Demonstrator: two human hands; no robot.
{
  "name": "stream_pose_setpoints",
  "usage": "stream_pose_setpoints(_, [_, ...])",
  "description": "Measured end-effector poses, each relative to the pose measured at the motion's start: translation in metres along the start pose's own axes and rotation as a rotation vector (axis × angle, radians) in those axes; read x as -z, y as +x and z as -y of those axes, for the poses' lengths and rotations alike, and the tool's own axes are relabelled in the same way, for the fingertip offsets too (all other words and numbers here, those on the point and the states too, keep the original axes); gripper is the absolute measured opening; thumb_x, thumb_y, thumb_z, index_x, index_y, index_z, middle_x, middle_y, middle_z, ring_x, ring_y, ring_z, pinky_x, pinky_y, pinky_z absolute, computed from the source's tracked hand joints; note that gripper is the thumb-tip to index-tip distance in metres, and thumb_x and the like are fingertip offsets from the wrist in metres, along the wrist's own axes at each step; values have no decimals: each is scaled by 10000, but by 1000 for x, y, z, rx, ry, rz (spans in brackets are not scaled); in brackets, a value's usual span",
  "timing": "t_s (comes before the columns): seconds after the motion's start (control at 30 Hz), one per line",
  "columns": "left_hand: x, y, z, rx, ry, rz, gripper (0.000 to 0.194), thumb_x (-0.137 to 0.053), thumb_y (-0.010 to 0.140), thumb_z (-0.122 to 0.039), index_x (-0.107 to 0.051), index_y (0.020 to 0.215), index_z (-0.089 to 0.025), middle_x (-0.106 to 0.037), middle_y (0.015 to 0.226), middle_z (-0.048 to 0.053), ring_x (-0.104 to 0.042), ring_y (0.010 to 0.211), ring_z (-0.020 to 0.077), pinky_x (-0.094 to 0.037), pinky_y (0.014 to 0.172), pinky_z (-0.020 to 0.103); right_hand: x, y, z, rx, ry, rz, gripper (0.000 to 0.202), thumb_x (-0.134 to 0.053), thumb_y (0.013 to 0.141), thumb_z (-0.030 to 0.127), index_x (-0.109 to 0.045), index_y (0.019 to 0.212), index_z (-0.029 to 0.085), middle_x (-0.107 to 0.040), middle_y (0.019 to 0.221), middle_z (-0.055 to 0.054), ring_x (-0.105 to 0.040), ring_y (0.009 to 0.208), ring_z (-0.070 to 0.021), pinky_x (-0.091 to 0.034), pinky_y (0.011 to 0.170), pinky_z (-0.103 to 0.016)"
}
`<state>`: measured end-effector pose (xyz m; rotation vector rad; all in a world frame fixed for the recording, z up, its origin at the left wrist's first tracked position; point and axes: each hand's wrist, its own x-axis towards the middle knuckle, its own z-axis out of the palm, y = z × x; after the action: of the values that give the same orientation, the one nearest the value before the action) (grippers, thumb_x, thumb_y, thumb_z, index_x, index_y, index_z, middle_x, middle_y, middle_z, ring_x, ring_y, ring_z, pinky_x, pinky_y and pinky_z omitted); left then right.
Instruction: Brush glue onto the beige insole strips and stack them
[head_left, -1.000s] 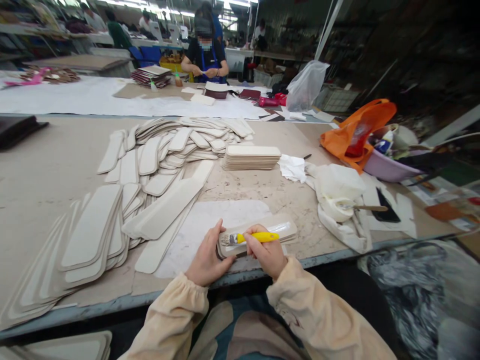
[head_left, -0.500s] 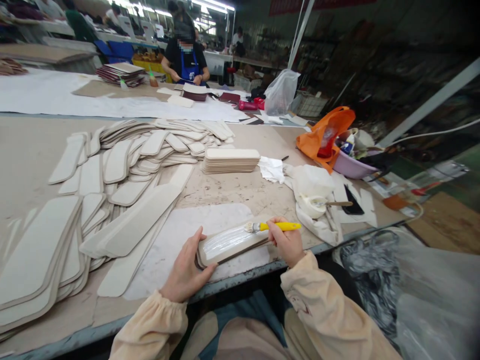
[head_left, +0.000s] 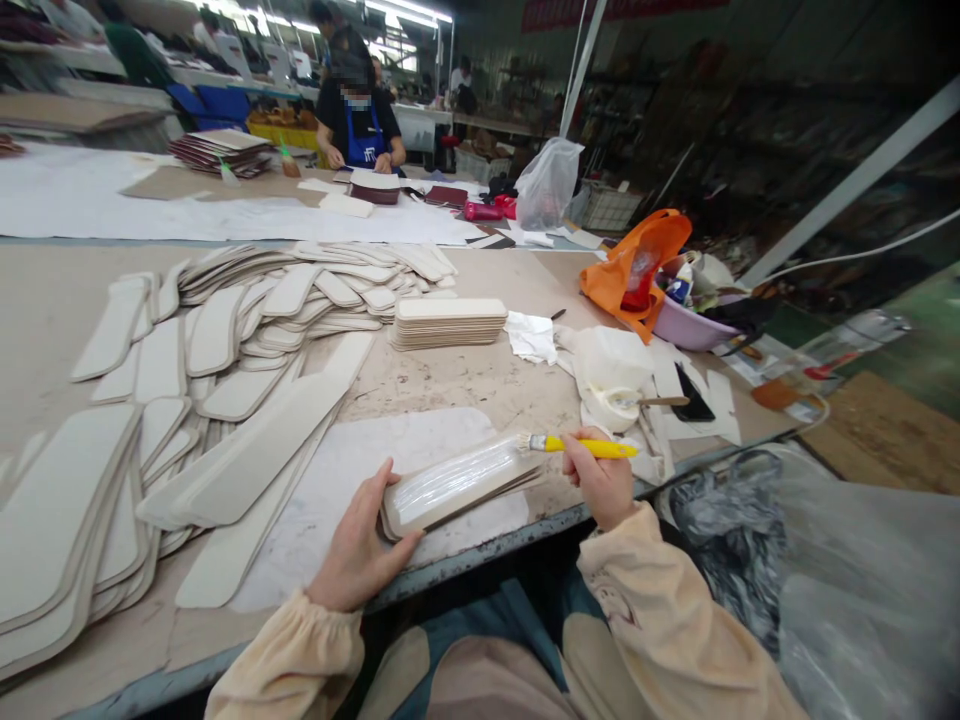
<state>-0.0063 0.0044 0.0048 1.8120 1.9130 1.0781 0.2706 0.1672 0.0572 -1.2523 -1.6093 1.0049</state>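
Note:
My right hand [head_left: 604, 482] grips a yellow-handled brush [head_left: 592, 446], its bristles on the right end of a small stack of long rounded panels [head_left: 457, 488]. A wet, shiny white coating covers much of the top panel. My left hand [head_left: 365, 540] holds the left end of that stack, thumb at the near edge and fingers at the far side. The stack lies on a white sheet [head_left: 330, 480] near the table's front edge. Right of it stands a white container [head_left: 616, 375] with a stick across its opening.
Loose pale panels [head_left: 247, 330] cover the left side; a neat pile [head_left: 450, 323] lies beyond the sheet. To the right are a crumpled tissue [head_left: 532, 338], a phone [head_left: 693, 392], an orange bag [head_left: 637, 270] and a purple basin [head_left: 694, 327]. A person [head_left: 360, 115] works across the table.
The brush has moved right along the top panel, with my right hand. My left hand stays on the stack's left end. The view has shifted slightly to the right.

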Motion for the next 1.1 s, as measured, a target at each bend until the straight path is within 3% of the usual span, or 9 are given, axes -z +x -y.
stream_pose_setpoints(0.23, [-1, 0, 0, 5, -10, 7, 867, -656, 754, -281, -167, 1469, -231, -491, 1250, 109, -499, 1171, 270, -421, 1022, 481, -53, -49, 23, -118, 277, 337, 240, -533, 889, 425, -512, 807, 200, -505, 516, 60, -422, 430, -83, -354, 434, -201])
stream_pose_setpoints(0.37, [-1, 0, -2, -4, -18, -5, 888, -672, 727, -265, -180, 1465, -226, -499, 1235, 108, -510, 1147, 267, -438, 998, 470, -78, -66, 26, -107, 255, 475, 218, -502, 907, 414, -523, 844, 207, -518, 537, 59, -454, 455, -92, -378, 457, -204])
stream_pose_setpoints(0.5, [-2, -1, -2, -7, -26, -4, 887, -677, 721, -255, -189, 1460, -215, -497, 1240, 114, -504, 1153, 260, -435, 1000, 455, -85, -68, 27, -55, 184, 526, 204, -491, 917, 393, -544, 852, 206, -533, 551, 53, -489, 478, -97, -395, 485, -207])
stream_pose_setpoints(0.67, [-1, -1, -2, -12, -8, -2, 883, -669, 730, -266, -182, 1465, -213, -500, 1241, 114, -506, 1159, 264, -424, 1012, 460, -70, -54, 22, -41, 114, 428, 215, -505, 906, 398, -541, 823, 203, -525, 529, 57, -490, 465, -101, -399, 496, -216])
stream_pose_setpoints(0.87, [0, 0, -2, 9, 4, 12, 855, -652, 752, -284, -185, 1466, -218, -500, 1250, 111, -501, 1177, 269, -420, 1019, 463, -31, -29, 9, -74, 35, 227, 280, -529, 873, 458, -535, 769, 198, -500, 492, 55, -455, 424, -109, -374, 451, -234])
stream_pose_setpoints(1.1, [-1, 0, 2, 15, 19, 23, 847, -646, 764, -302, -181, 1468, -226, -499, 1250, 108, -505, 1169, 269, -425, 1017, 469, 9, -8, -8, -7, -153, 34, 280, -522, 876, 461, -548, 791, 195, -522, 492, 41, -482, 448, -127, -395, 489, -256])
